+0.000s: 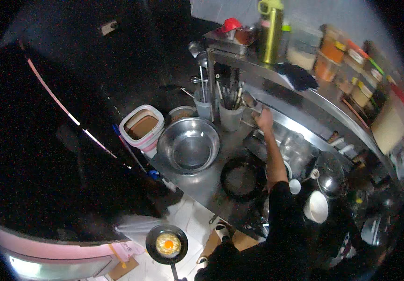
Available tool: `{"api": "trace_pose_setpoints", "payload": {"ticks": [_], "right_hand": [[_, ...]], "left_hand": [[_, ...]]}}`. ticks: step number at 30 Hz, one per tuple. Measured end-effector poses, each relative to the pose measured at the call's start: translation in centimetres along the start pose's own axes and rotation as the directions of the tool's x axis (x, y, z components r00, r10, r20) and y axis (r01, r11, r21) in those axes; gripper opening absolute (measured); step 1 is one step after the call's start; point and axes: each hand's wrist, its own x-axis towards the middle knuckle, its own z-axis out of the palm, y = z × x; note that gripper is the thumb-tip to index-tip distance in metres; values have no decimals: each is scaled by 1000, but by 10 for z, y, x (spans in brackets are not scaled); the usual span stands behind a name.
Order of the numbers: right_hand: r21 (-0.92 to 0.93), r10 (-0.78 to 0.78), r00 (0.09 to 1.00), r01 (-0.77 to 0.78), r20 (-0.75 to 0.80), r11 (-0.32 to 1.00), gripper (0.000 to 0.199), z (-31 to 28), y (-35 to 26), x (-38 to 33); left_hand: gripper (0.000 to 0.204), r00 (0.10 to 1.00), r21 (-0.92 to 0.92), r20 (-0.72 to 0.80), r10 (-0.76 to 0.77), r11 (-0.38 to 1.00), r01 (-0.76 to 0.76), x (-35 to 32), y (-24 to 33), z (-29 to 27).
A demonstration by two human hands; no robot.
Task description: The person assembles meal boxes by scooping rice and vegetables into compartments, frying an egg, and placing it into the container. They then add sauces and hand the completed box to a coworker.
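My right hand (264, 118) reaches out over the counter, beside a pale container of utensils (231, 116). Its fingers look closed, but blur and dim light hide what they hold. Just past the fingertips is a rounded metal utensil head (249, 99); whether it is in my grip or stands in the container I cannot make out. At the lower left, a small black frying pan (151, 246) hangs above the floor with a fried egg (168, 244) in it, its yolk whole. The pan's handle runs down to the lower edge. My left hand is not in view.
On the counter stand a large steel bowl (165, 149), a dark pan (242, 180) and a pink-and-white tub (152, 140). A steel shelf (326, 100) carries a yellow-green bottle (271, 40) and several food containers. A white bowl (316, 207) is at the right.
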Motion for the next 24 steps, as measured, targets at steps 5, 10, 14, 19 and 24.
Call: {"api": "trace_pose_setpoints", "payload": {"ticks": [5,10,14,19,24], "right_hand": [[-84,90,971,-73,220,994,41,19,36,110],[20,-399,916,398,51,917,24,12,-14,81],[160,-510,857,516,-78,842,20,-65,-63,41],[2,-693,716,695,-82,719,19,-157,-88,18],[154,-666,543,821,-512,550,59,-273,-172,19]], "left_hand": [[27,987,43,150,-55,998,49,11,68,58],[27,996,-206,-45,-77,976,66,10,53,76],[42,988,-120,-131,75,989,-91,32,39,77],[39,972,-221,-230,38,971,-91,47,51,94],[40,958,-275,-287,-6,958,-76,18,65,101]]}}
